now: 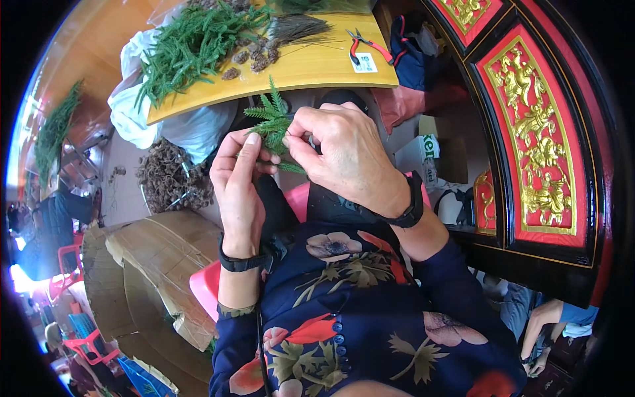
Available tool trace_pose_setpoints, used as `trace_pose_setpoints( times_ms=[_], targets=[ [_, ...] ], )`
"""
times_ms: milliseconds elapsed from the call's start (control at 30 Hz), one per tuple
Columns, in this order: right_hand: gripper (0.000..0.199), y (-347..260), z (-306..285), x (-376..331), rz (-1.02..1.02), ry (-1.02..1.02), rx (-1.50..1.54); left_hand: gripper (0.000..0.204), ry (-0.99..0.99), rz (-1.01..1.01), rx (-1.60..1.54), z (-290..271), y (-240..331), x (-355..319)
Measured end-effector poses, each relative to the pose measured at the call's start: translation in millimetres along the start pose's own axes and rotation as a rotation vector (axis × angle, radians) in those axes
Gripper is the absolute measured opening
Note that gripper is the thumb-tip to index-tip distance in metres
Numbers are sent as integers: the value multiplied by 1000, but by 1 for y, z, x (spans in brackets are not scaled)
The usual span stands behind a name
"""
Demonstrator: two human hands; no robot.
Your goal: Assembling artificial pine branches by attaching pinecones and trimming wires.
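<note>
A small green artificial fir sprig (270, 114) is held up between my two hands, just off the near edge of the wooden table. My left hand (239, 175) pinches its lower part between thumb and fingers. Bent over the sprig's right side, my right hand (350, 155) has thumb and forefinger pressed together at its stem; whether a thin wire is in that pinch is too small to tell. On the yellow table (291, 76) beyond lie a pile of green sprigs (192, 46), several brown pine cones (259, 58), a bundle of thin dark wires (299, 28) and red-handled pliers (378, 49).
A white plastic bag (129, 102) hangs at the table's left end. Below it is a heap of brown cones (170, 173), with a large cardboard box (165, 255) nearer me. A carved red and gold panel (542, 132) stands at right. Another person's arm (541, 331) shows lower right.
</note>
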State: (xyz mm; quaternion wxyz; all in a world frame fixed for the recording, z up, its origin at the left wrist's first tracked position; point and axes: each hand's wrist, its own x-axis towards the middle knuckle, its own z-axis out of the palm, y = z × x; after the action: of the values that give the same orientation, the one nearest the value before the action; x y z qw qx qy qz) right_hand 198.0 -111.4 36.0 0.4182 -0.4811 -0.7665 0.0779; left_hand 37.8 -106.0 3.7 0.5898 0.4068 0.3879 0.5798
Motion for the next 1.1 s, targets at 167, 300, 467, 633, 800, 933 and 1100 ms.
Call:
trace_pose_setpoints(
  times_ms=[167, 300, 467, 633, 800, 933, 1100],
  targets=[
    [9, 0, 1, 0, -27, 6, 21, 8, 20, -46, -90, 1, 3, 0],
    [8, 3, 3, 1, -71, 10, 49, 6, 38, -62, -48, -3, 5, 1],
    [9, 5, 7, 2, -81, 6, 81, 6, 41, -93, -105, -1, 7, 0],
    [10, 7, 9, 3, -60, -14, 161, 11, 17, -151, -135, -1, 11, 0],
    [9, 9, 9, 3, -88, -13, 148, 16, -66, -194, -256, -3, 6, 0],
    [9, 4, 2, 2, -80, -32, 98, 19, -44, -254, -312, -3, 6, 1],
    [9, 4, 2, 1, -86, -17, 99, 18, -159, -283, -349, -8, 6, 3]
  ],
)
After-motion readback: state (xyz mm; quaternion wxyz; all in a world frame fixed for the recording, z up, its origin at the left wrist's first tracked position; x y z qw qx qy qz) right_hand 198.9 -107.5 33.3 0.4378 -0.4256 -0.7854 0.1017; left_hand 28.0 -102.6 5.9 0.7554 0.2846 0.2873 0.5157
